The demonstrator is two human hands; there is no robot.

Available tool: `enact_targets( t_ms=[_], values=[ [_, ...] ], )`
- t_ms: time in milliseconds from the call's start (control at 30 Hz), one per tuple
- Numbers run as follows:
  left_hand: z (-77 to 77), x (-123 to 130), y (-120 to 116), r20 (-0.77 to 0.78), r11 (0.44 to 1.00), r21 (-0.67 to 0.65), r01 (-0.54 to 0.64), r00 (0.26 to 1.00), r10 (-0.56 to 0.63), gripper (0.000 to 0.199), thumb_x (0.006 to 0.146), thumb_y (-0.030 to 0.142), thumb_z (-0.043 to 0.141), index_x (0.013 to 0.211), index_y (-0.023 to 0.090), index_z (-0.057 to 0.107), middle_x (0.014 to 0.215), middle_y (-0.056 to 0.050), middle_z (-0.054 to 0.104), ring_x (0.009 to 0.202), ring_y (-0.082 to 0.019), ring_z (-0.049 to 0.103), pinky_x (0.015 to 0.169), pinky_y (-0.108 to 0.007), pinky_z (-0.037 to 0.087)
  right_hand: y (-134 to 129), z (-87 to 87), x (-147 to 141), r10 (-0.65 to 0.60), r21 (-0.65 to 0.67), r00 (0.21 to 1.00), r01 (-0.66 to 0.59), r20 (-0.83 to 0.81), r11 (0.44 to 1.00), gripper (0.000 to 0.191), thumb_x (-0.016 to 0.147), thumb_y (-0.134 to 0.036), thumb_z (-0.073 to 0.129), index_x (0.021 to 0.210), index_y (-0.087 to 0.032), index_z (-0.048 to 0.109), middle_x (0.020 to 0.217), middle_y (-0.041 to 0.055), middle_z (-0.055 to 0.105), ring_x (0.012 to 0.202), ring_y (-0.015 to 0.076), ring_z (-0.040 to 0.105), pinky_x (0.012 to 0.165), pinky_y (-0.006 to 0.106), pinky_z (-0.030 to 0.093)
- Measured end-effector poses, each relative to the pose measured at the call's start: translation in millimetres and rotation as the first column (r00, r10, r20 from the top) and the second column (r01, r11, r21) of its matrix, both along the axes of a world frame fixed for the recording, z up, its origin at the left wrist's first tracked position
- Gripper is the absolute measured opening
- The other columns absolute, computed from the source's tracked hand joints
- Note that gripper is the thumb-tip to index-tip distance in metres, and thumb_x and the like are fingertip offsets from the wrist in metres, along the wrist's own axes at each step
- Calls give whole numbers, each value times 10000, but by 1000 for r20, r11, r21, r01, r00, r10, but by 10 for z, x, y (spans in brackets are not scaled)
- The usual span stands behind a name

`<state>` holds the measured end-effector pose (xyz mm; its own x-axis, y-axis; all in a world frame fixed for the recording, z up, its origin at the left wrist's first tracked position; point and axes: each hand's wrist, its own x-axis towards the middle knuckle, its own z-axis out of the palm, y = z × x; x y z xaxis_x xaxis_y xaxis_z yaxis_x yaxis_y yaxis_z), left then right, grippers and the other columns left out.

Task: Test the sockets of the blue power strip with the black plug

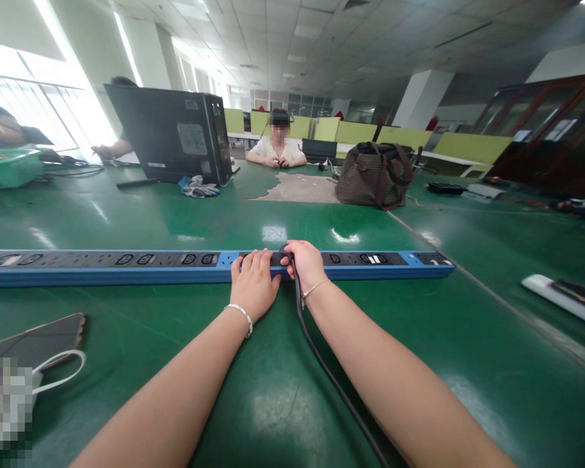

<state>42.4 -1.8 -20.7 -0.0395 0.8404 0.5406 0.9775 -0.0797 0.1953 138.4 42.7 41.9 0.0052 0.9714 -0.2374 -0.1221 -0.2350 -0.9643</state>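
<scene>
A long blue and black power strip [149, 274] with a row of sockets lies across the green table. My left hand [254, 283] rests over its middle, fingers across the top and thumb against the near side, gripping it. Just to the right, my right hand [306, 263] is closed on the plug at the end of a black power cord [316, 354], held at the sockets. The fingers largely hide the plug, so I cannot tell how deep it sits. From there the cord runs down toward me between my forearms.
A black computer case [175, 133] stands at the back left, with gloves [199, 187] beside it. A brown bag [373, 174] sits at the back right. Near left lie a phone-like slab [39, 338] and a white strap [61, 354]. A person [277, 146] sits opposite.
</scene>
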Motion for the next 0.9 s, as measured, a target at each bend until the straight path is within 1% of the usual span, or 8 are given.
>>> enact_targets(
  t_ms=[133,300,467,533,633,733,800,900],
  values=[
    [-6,0,8,17,1000,4,10,1000,-10,450,843,344,429,1258,173,446,1294,-108,537,1241,-254,407,1045,-455,210,0,14,-60,2,29,998,-4,58,1000,104,697,-103,501,773,-175,502,361,-77,482,246,71,371,269,153,273],
    [11,6,1,33,999,-38,0,999,1,472,824,332,464,1271,185,431,1319,-100,515,1255,-243,389,1059,-445,195,32,-11,-65,23,0,993,-23,114,1000,115,739,-134,490,847,-174,498,394,-68,508,276,97,456,275,160,315],
    [23,23,-19,34,1000,-22,-15,999,15,471,839,358,446,1275,181,418,1310,-95,523,1250,-230,389,1060,-439,200,31,-47,-34,-37,29,986,33,164,999,101,770,-162,487,869,-178,493,369,-75,487,266,105,461,277,159,308],
    [14,25,-15,34,1000,-24,-16,999,17,486,836,360,453,1284,178,408,1305,-94,526,1247,-228,390,1061,-444,198,34,-45,-6,-23,49,980,14,196,999,87,769,-156,487,852,-177,499,353,-73,476,257,108,453,275,160,293],
    [-4,25,-5,38,1000,-11,-19,999,19,499,827,356,470,1288,177,405,1303,-87,526,1252,-233,382,1065,-449,190,64,-24,43,44,62,956,-64,289,996,73,752,-152,500,821,-172,512,340,-55,477,252,121,449,275,170,271],
    [-12,24,-1,42,1000,-6,-11,999,11,507,822,351,474,1292,177,400,1311,-85,518,1259,-235,371,1071,-452,178,127,-22,82,84,92,897,-137,434,986,88,734,-168,509,819,-168,535,339,-46,474,254,129,437,294,192,282],
    [-10,24,-1,44,1000,-14,-8,999,9,510,823,350,473,1297,179,395,1318,-87,511,1262,-233,368,1074,-452,172,177,-41,100,74,126,834,-170,547,977,115,724,-194,507,826,-168,555,358,-42,482,274,132,437,327,215,318],
    [-1,24,-2,44,999,-30,-11,999,12,513,824,351,470,1303,183,389,1326,-88,502,1266,-230,364,1078,-450,167,234,-66,120,-12,206,675,-207,737,956,138,700,-233,500,794,-183,589,485,3,575,392,148,516,430,248,396]
  ],
)
